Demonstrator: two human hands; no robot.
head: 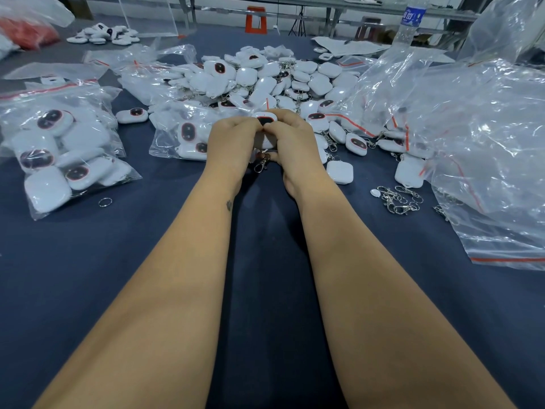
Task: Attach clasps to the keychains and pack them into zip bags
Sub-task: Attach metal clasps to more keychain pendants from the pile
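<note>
Table (88, 276) carries everything. Centre, both hands meet over it: left hand (233, 143) and right hand (290, 137) hold one keychain (264, 121) between them, clasp (262, 164) hanging below. Heap of keychains (265, 81) directly behind hands. Filled zip bag (56, 154) at left; loose ring (105, 202) just before it. Loose clasps (399, 199) at right, beside empty bags (486, 149). Bottle (410, 25) far right rear.

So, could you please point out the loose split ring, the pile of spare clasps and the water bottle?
split ring (105, 202), head view, on the ring's wire.
pile of spare clasps (398, 200), head view, middle of the heap.
water bottle (413, 15), head view, on its blue label.
</note>
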